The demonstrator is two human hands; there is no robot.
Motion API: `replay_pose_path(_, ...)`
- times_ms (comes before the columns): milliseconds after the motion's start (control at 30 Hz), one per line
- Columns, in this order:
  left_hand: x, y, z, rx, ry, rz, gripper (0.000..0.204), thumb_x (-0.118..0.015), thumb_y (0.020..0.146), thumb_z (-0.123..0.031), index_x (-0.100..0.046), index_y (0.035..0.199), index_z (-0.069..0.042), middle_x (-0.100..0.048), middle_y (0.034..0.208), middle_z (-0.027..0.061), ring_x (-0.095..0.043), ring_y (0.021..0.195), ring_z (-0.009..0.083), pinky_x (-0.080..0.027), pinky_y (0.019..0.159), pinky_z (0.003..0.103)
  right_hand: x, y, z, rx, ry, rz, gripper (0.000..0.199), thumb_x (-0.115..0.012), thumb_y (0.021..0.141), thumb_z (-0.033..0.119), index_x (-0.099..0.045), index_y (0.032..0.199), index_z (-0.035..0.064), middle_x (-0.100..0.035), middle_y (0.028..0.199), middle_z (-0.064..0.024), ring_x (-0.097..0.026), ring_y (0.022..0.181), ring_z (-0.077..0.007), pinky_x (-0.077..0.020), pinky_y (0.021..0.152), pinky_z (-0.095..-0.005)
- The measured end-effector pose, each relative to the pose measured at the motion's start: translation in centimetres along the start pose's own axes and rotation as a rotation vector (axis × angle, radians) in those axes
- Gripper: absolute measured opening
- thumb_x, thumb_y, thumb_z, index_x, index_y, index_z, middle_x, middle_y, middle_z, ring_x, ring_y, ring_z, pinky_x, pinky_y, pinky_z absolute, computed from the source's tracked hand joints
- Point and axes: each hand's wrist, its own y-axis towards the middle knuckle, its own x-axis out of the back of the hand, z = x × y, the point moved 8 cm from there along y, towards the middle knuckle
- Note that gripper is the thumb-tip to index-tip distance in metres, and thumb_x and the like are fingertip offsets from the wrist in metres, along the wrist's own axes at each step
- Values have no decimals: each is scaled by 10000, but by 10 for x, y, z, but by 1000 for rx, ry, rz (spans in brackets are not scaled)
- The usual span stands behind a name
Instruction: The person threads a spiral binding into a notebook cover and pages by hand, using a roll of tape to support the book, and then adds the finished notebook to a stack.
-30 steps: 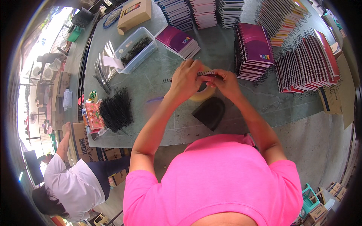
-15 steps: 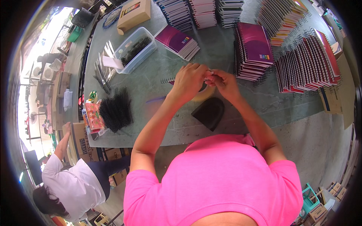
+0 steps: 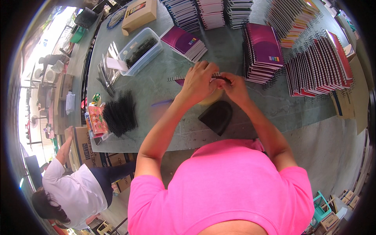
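Over the middle of the table, a purple-covered notebook (image 3: 179, 82) is between my two hands, mostly hidden by them. A dark spiral coil (image 3: 172, 78) runs along its edge and sticks out on the left. My left hand (image 3: 199, 81) grips the notebook from above, its fingers bent over the coiled edge. At the right end of that edge, my right hand (image 3: 235, 88) pinches the notebook and coil with thumb and fingers. Just below the hands lie a yellowish round thing (image 3: 211, 98), partly covered, and a dark block with one rounded end (image 3: 216, 117).
Finished-looking spiral notebooks stand in stacks, purple (image 3: 264, 45) and red (image 3: 319, 64), at the right. Unbound purple booklets (image 3: 184, 43) lie ahead. A clear bin (image 3: 147, 64) and a pile of black coils (image 3: 119, 114) are at left. Beyond the table, a person in white (image 3: 78, 192) bends.
My left hand's fingers have lifted and spread along the notebook's edge, showing more of the coil. My right hand has shifted slightly, its thumb and fingers still pinched.
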Motion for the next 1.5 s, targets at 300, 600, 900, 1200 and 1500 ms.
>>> replay_pose_path(300,-11,-2,2,-10,-135,-53,162,-639,669,-62,-638,829,-42,-609,779,121,-566,767,318,-453,667,407,1,-5,5,88,-52,-34,170,-591,841,47,-614,996,-18,-673,788,-92,-654,735,-116,-507,641,-265)
replay_pose_path(600,14,-9,0,126,-2,-199,493,-767,592,-130,-588,1047,-68,-566,1042,151,-501,1017,339,-420,855,398,-1,-5,-1,84,123,-3,202,-565,876,54,-589,1056,-34,-650,858,-64,-627,740,-111,-502,665,-234)
replay_pose_path(900,31,-88,67,442,-1061,-209,589,-703,807,-246,-451,1273,11,-535,1218,117,-528,1081,184,-421,927,343,1,-5,51,-7,543,36,257,-525,922,115,-549,1129,-35,-643,880,-74,-650,667,-156,-539,587,-262)
replay_pose_path(1200,60,71,-104,-326,136,-408,421,-523,821,-77,-513,1240,-38,-459,1306,191,-425,1230,295,-312,1023,420,185,5,137,341,263,-624,537,-502,926,399,-457,1286,4,-499,1281,-141,-546,1103,-205,-421,935,-311)
replay_pose_path(1500,-40,76,-77,-274,112,-12,801,-560,818,-532,-296,1397,-45,-278,1445,184,-175,1374,330,-117,1087,531,167,13,76,80,-288,-398,514,-490,907,224,-381,1331,-45,-406,1370,-210,-360,1298,-283,-245,1073,-326)
